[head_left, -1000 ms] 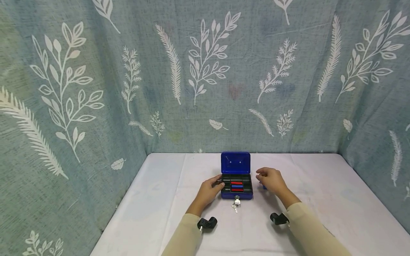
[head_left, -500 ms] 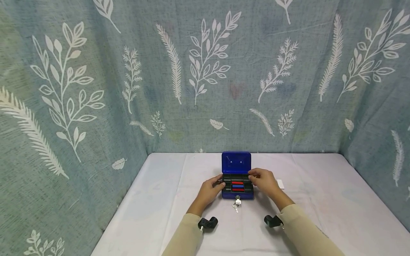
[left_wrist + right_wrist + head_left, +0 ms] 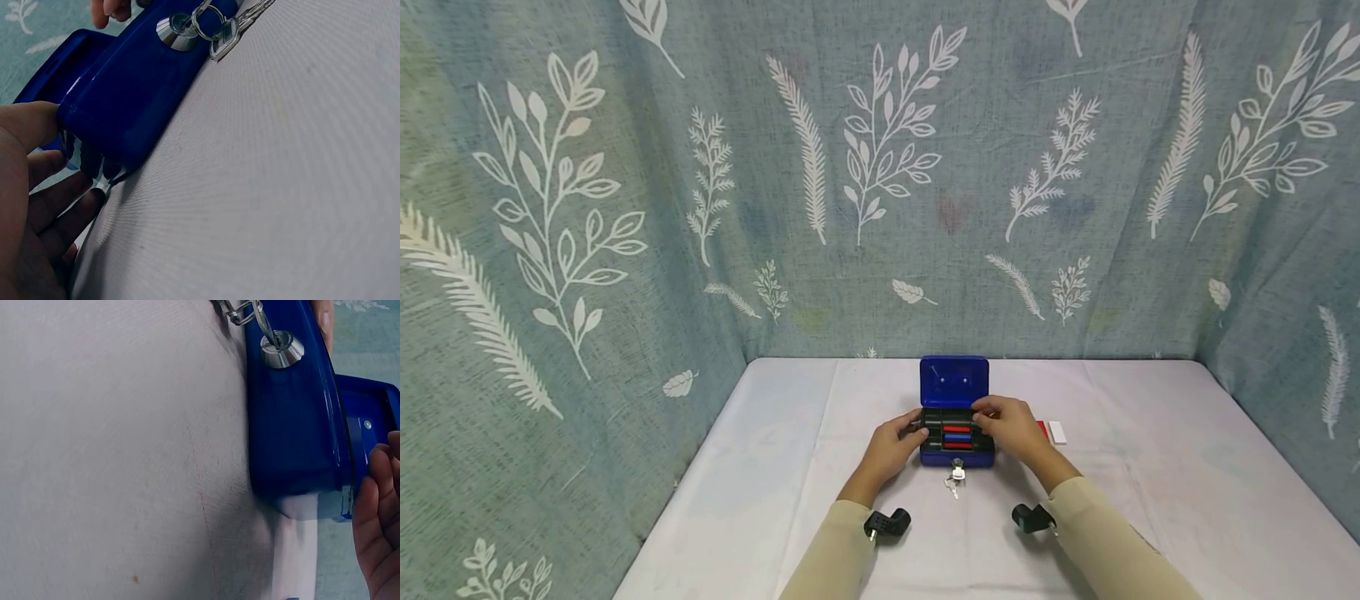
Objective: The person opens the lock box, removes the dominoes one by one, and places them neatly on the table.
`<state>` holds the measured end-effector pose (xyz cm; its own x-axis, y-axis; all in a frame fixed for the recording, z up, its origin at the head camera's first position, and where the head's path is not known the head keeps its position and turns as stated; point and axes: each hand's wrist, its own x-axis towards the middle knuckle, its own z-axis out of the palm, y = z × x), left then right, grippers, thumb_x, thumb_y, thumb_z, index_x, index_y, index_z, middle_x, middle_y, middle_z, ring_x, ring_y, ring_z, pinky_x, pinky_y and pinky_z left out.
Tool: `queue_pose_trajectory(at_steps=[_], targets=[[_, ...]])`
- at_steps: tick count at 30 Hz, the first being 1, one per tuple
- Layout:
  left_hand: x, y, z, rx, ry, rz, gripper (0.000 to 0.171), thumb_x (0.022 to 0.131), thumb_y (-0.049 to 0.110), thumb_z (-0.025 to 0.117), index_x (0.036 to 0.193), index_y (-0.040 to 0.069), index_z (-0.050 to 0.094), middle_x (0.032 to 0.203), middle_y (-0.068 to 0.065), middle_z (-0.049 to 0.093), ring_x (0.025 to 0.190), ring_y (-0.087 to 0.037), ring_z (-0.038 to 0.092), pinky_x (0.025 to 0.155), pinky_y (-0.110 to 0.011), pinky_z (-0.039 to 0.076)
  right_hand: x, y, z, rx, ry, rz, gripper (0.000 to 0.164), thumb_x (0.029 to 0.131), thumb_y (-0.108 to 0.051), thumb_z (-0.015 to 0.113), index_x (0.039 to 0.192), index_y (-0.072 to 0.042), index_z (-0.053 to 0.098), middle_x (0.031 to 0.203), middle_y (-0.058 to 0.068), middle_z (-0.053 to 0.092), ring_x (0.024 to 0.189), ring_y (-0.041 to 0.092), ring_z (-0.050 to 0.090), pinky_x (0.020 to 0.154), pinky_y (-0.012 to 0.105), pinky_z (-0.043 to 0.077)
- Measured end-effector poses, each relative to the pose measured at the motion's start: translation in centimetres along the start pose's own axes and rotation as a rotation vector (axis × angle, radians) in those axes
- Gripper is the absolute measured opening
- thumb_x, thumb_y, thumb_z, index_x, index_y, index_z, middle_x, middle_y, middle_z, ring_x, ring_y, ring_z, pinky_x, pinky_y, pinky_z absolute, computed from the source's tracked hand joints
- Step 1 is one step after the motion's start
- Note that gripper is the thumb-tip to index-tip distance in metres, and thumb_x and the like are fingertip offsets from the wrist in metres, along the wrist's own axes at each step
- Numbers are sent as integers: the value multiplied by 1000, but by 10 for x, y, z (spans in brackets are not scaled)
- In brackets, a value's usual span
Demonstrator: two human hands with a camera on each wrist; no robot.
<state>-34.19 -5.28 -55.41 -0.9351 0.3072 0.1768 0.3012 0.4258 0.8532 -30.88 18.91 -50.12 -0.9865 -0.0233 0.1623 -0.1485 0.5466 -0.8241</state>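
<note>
A small blue cash box [image 3: 937, 459] stands on the white-covered table, its lid [image 3: 954, 379] raised at the back. In the dark tray [image 3: 933, 422], two red strips and a blue strip [image 3: 957, 437] lie in the middle compartment. Keys [image 3: 955, 483] on a ring hang from the front lock [image 3: 178, 34]. My left hand [image 3: 886, 450] rests against the box's left side, its thumb at the rim and fingers loosely spread. My right hand [image 3: 1009, 425] is over the right part of the tray, fingers bent; I cannot tell whether they pinch anything.
A white flat piece [image 3: 1057, 432] and a red piece [image 3: 1042, 428], partly hidden by the right hand, lie right of the box. Leaf-patterned curtains [image 3: 880, 292] enclose the table [image 3: 775, 500] at the back and both sides.
My right hand has moved left from beside the box to over its tray, uncovering the white and red pieces on the table. My left hand has stayed at the box's side.
</note>
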Motion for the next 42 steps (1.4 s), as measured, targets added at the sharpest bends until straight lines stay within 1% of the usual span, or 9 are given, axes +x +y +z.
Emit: queue_pose_trajectory(at_steps=[8, 12, 19, 23, 27, 33, 42], targets=[[0, 1, 0, 16, 1, -6, 48, 93, 35, 65, 136, 16, 59, 120, -2, 66, 115, -21, 58, 103, -46, 41, 1, -5, 5, -36, -20, -5, 20, 89, -7, 69, 108, -1, 70, 88, 2, 70, 68, 14, 63, 65, 32, 55], [-1, 0, 1, 22, -1, -10, 48, 93, 36, 65, 136, 15, 59, 120, -2, 66, 116, -21, 58, 104, -46, 40, 4, -5, 6, -77, -43, -6, 20, 89, -10, 70, 108, -3, 71, 89, 1, 70, 71, 13, 62, 68, 33, 54], [-2, 0, 1, 18, -9, -10, 48, 93, 35, 65, 137, 16, 59, 121, -2, 66, 115, -21, 58, 103, -46, 40, 9, -3, 11, -175, -75, -7, 19, 89, -14, 71, 107, -9, 73, 93, -2, 69, 89, 16, 62, 85, 43, 51], [-3, 1, -1, 29, -11, -10, 48, 93, 35, 64, 137, 16, 58, 121, -3, 66, 115, -22, 58, 103, -47, 40, 12, -4, 14, -193, -102, 7, 20, 89, -15, 71, 107, -10, 73, 94, -2, 69, 93, 19, 62, 89, 46, 50], [-2, 2, -2, 37, -12, -15, 49, 94, 36, 64, 138, 17, 58, 121, -4, 66, 117, -22, 57, 104, -47, 40, 14, -8, 15, -212, -129, -8, 19, 89, -15, 71, 107, -9, 73, 94, -1, 70, 94, 20, 63, 91, 46, 49], [1, 1, -2, 20, -2, -4, 48, 93, 35, 65, 137, 17, 59, 121, -4, 66, 117, -23, 57, 104, -46, 40, 16, -13, 14, -266, -151, -71, 18, 87, -17, 73, 104, -10, 74, 93, -2, 71, 93, 18, 64, 90, 44, 48], [0, 2, -1, 15, -7, -18, 47, 93, 35, 65, 136, 19, 59, 123, -3, 65, 116, -22, 57, 104, -46, 39, 16, -15, 16, -351, -209, -24, 22, 89, -21, 70, 108, -11, 74, 101, 1, 71, 100, 22, 63, 91, 46, 48]])
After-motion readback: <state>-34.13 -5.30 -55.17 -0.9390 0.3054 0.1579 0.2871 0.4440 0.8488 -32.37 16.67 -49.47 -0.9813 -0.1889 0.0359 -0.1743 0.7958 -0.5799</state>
